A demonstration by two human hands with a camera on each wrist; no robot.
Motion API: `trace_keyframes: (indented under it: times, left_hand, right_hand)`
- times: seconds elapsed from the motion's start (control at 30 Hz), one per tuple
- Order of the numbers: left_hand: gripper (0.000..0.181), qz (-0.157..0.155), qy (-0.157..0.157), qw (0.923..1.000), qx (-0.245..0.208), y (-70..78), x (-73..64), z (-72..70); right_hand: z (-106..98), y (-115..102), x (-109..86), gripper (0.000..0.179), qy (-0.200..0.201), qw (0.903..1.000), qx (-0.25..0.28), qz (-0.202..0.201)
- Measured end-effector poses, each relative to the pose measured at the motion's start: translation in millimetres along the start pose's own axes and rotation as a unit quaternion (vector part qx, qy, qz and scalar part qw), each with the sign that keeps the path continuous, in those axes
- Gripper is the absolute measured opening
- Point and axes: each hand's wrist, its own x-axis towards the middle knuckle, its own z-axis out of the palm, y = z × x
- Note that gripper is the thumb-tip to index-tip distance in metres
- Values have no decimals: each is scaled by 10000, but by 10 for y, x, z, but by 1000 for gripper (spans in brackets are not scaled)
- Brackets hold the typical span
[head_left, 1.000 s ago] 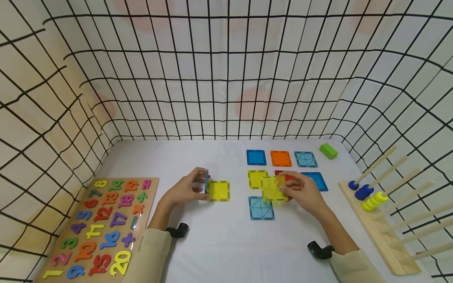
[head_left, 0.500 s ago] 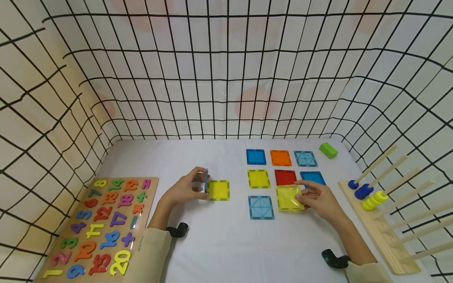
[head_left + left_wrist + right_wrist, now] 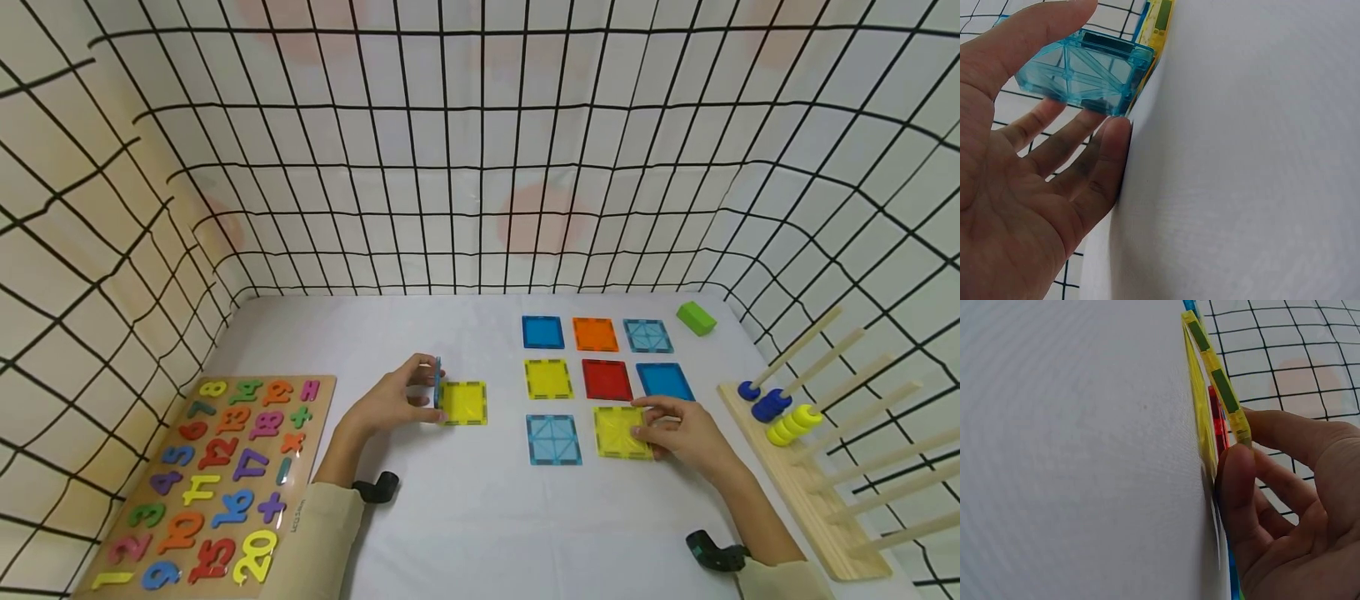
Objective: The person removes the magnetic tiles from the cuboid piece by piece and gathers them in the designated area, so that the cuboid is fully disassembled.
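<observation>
My left hand [image 3: 386, 406] holds a light-blue clear magnetic tile [image 3: 1075, 69] on its edge between thumb and fingers. It stands upright along the left side of a yellow tile [image 3: 466, 403] lying flat. At the right, my right hand [image 3: 688, 435] pinches another yellow tile [image 3: 621, 432] by its right edge. In the right wrist view this yellow tile [image 3: 1217, 370] is tilted, close over the white cloth. Behind it lies a red tile [image 3: 607, 380], and to its left a light-blue tile [image 3: 553, 440] with a crossed pattern.
More flat tiles form rows: a yellow tile [image 3: 548, 379], blue tiles [image 3: 543, 332], an orange tile [image 3: 596, 335] and a light-blue one [image 3: 648, 337]. A green block [image 3: 696, 319], a peg board [image 3: 813, 492] with rings, a number board [image 3: 251, 392] and black mesh [image 3: 483, 167] surround them.
My right hand has carried its yellow tile rightward and toward me, lowering it into the front row beside the light-blue tile. The red tile came into full view. My left hand stayed put.
</observation>
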Motion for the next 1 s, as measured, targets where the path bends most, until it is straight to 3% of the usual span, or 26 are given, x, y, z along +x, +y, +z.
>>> trace_keyframes:
  times: [0.3,0.73,1.0]
  left_hand:
    - [88,-47,-33,9999,-84,0,-23,2]
    - [89,-50,10,10000,-66,10,-17,-3]
    - [92,139,-102,9998,-114,-2,-18,-10]
  right_hand:
    - [19,36,12,56,42,9981,-611,-40]
    - [34,4,16,47,86,9971,-754,1]
    - [20,-78,32,48,406,9950,-912,-72]
